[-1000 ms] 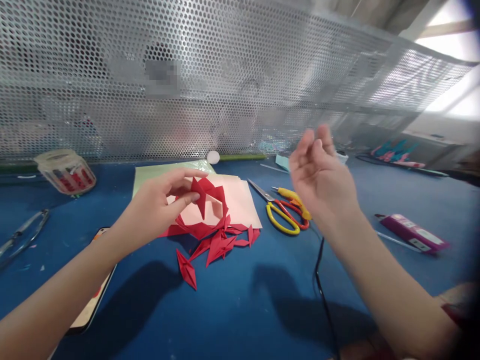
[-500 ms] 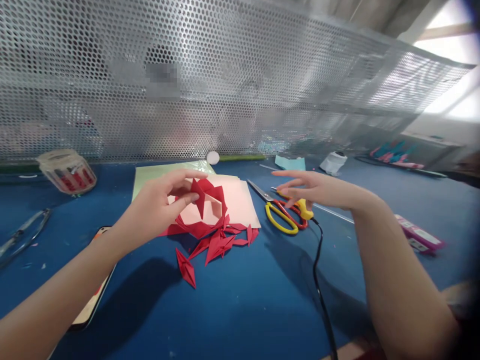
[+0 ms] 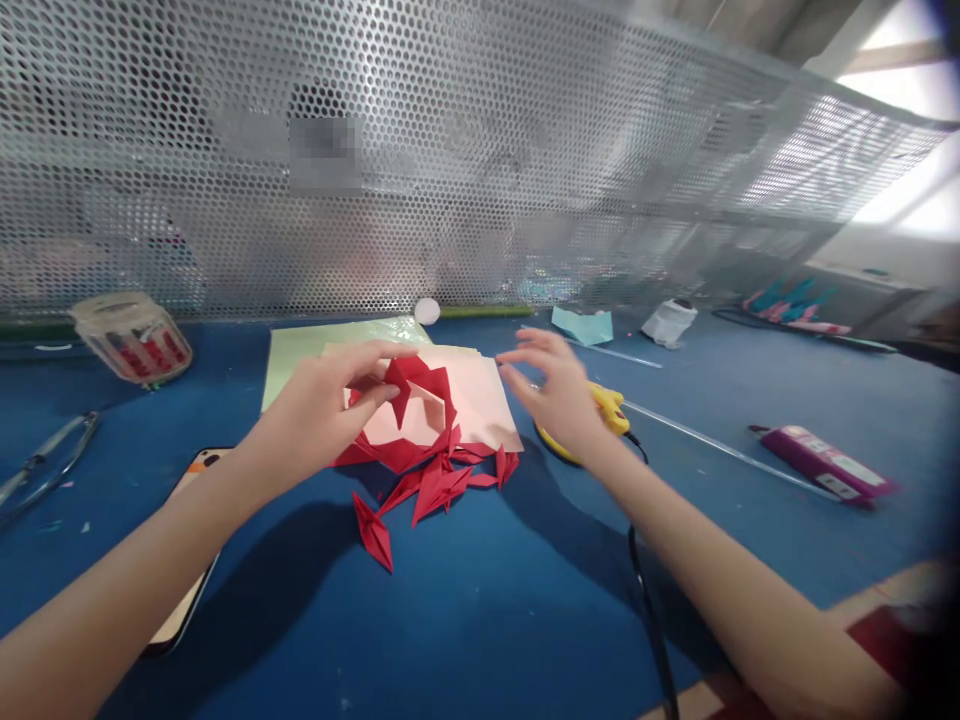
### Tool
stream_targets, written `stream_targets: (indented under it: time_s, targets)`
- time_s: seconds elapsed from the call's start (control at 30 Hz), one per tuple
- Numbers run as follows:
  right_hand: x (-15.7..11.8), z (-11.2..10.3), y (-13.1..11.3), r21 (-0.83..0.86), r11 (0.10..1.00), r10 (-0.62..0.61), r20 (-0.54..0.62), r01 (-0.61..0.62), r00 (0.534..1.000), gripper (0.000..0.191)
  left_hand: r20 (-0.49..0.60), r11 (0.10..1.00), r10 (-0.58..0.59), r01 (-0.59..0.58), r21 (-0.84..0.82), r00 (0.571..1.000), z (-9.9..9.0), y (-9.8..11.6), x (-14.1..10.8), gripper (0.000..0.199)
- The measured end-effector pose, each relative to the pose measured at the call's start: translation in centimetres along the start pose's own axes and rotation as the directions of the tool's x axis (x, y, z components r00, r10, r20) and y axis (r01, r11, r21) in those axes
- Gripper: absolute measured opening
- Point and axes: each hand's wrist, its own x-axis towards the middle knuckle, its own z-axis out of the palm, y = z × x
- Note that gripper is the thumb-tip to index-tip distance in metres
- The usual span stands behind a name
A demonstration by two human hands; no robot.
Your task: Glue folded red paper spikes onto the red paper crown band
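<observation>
Between thumb and fingers, my left hand (image 3: 326, 400) pinches a folded red paper piece (image 3: 401, 390) at the left side of a ring of red folded paper (image 3: 439, 385). Beneath the ring lie pink paper sheets (image 3: 480, 400). Several loose red folded pieces (image 3: 435, 488) are heaped at the front edge of the sheets. My right hand (image 3: 555, 390) hovers right of the sheets with its fingers apart and nothing in them. It hides most of the scissors, whose yellow handle (image 3: 555, 445) shows below it. A yellow corded tool (image 3: 609, 408) lies just to its right.
At the left are a jar with red pieces (image 3: 135, 340), pliers-like tool (image 3: 49, 465) and a phone (image 3: 180, 605). A black cord (image 3: 649, 610) runs to the front edge. A clear stick (image 3: 720, 445) and purple tube (image 3: 832, 463) lie right. Behind stands a perforated metal screen (image 3: 450, 150).
My right hand has moved left, from over the yellow tool to beside the pink sheets, and now covers much of the scissors. My left hand stays nearly still, gripping the red piece.
</observation>
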Motion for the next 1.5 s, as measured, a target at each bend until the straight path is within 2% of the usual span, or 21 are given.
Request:
stream_targets:
  time_s: [0.07, 0.17, 0.23, 0.37, 0.6, 0.73, 1.0, 1.2, 1.5]
  targets:
    - [-1.7, 2.2, -2.3, 0.151, 0.974, -0.175, 0.040, 0.167, 0.984, 0.017, 0.003, 1.000, -0.004, 0.004, -0.020, 1.000, 0.2, -0.1, 0.0, 0.033]
    - [-4.1, 4.1, -4.9, 0.224, 0.951, -0.243, 0.106, 0.215, 0.964, 0.022, 0.007, 0.999, -0.011, 0.012, -0.047, 1.000, 0.5, -0.1, 0.1, 0.033]
    - [-5.1, 4.5, -5.9, 0.177, 0.956, -0.253, 0.087, 0.235, 0.964, 0.026, 0.008, 0.998, -0.024, 0.024, -0.053, 1.000, 0.6, -0.1, 0.1, 0.039]
    - [-6.1, 4.5, -6.6, 0.011, 0.941, -0.337, -0.026, 0.338, 0.941, 0.038, 0.015, 0.997, -0.046, 0.046, -0.058, 0.999, 0.6, -0.1, 0.2, 0.043]
    - [-6.3, 5.7, -6.7, 0.020, 0.892, -0.452, 0.038, 0.451, 0.891, 0.031, 0.052, 0.996, -0.043, 0.047, -0.077, 0.998, 0.1, -0.3, 0.3, 0.018]
    - [-6.0, 5.9, -6.3, 0.016, 0.891, -0.454, 0.068, 0.454, 0.888, 0.027, 0.080, 0.996, -0.024, 0.031, -0.085, 0.996, 0.0, -0.2, 0.3, 0.008]
    - [-5.8, 6.0, -5.7, 0.078, 0.932, -0.361, 0.101, 0.355, 0.927, 0.018, 0.106, 0.995, -0.037, 0.047, -0.092, 0.994, 0.2, -0.2, 0.4, 0.009]
    - [-5.6, 5.8, -5.6, 0.062, 0.950, -0.311, 0.129, 0.305, 0.942, 0.011, 0.121, 0.993, -0.064, 0.074, -0.087, 0.991, 0.5, -0.3, 0.3, 0.014]
    - [-5.8, 5.9, -5.9, 0.146, 0.954, -0.280, 0.117, 0.262, 0.953, 0.017, 0.132, 0.994, -0.066, 0.077, -0.079, 0.989, 0.4, -0.5, 0.4, 0.014]
